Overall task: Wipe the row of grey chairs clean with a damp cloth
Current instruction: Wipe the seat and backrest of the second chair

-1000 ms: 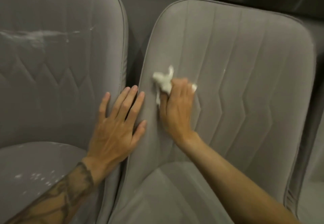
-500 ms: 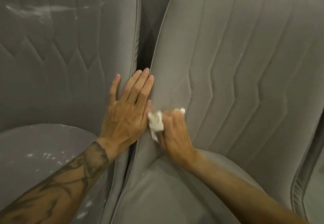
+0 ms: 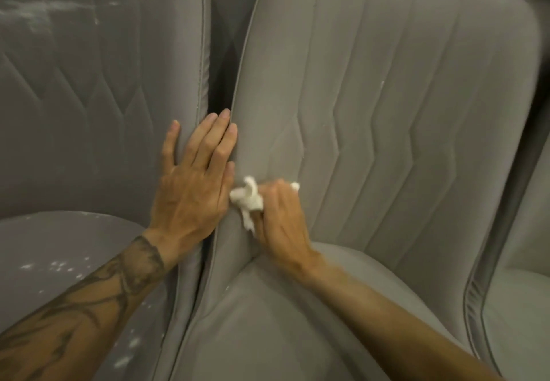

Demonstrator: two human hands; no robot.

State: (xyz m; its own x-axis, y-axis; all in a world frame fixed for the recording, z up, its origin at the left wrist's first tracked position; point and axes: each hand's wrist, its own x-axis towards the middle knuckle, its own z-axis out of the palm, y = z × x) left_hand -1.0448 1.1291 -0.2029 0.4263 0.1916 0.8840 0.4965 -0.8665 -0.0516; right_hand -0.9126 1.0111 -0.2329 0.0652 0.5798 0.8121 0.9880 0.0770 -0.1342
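Note:
Two grey upholstered chairs stand side by side. The middle chair (image 3: 387, 112) fills the centre and right; its backrest has zigzag stitching. My right hand (image 3: 279, 219) presses a crumpled white cloth (image 3: 248, 199) against the lower left of that backrest, just above the seat. My left hand (image 3: 196, 181) lies flat with fingers spread over the gap between the two chairs, touching both edges. The left chair (image 3: 89, 97) carries white smears on its backrest and white specks on its seat.
A third grey chair (image 3: 523, 291) shows at the right edge. A narrow dark gap (image 3: 221, 68) separates the left and middle backrests. A small white fleck (image 3: 381, 83) sits on the middle backrest.
My right hand slid the cloth down the middle backrest from mid-height to just above the seat. My left hand stayed on the gap between the chairs. The view moved closer.

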